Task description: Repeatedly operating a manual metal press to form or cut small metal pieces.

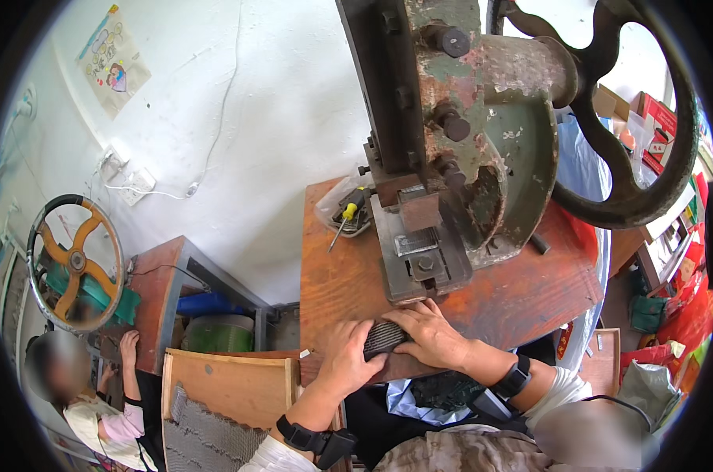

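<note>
At the front edge of the wooden bench, a bundle of thin dark grey ridged strips is gripped between my two hands. My left hand curls round its left end, thumb below and fingers on top. From the right, my right hand closes over the other end, its fingertips near the base of the press. That heavy hand press has worn green paint and carries a metal die block just beyond my hands. My palms hide the ends of the bundle.
A yellow-handled screwdriver lies across a clear plastic tub. Left of me, a wooden box holds many grey ridged pieces. The press's large handwheel overhangs the right. Another person sits by a second wheel.
</note>
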The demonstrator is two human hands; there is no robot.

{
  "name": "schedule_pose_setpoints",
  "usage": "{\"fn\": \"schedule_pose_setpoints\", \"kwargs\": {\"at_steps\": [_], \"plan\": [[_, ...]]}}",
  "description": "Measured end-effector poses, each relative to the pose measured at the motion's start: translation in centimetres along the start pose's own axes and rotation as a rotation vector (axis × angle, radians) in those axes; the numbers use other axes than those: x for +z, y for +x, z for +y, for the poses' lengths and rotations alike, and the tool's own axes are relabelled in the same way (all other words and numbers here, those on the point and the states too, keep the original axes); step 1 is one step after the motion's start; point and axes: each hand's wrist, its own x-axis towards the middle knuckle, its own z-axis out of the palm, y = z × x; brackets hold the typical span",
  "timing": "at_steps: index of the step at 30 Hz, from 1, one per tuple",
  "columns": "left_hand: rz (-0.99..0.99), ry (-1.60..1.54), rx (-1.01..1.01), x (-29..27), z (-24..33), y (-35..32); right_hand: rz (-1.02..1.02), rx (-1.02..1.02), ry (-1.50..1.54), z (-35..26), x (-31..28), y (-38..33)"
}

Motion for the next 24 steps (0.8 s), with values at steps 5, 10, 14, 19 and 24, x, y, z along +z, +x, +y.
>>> {"fn": "schedule_pose_setpoints", "kwargs": {"at_steps": [5,10,14,19,24], "plan": [[-0.089,0.053,-0.11,0.2,0.0,-0.2,0.123,-0.019,0.15,-0.5,-1.4,-0.8],[0.054,-0.423,-0.488,-3.9,1.6,1.6,0.14,-0.077,0.113,1.1,-3.6,-5.4],[0.265,-0.117,-0.288,-3.1,3.7,8.3,0.219,-0.027,0.119,1.8,-5.1,-6.6],[0.279,0.029,-0.351,0.1,5.3,15.1,0.237,-0.047,0.104,2.3,-5.1,-7.1],[0.213,-0.173,-0.344,0.5,6.6,16.6,0.289,-0.042,0.119,2.6,-4.9,-7.4]]}}
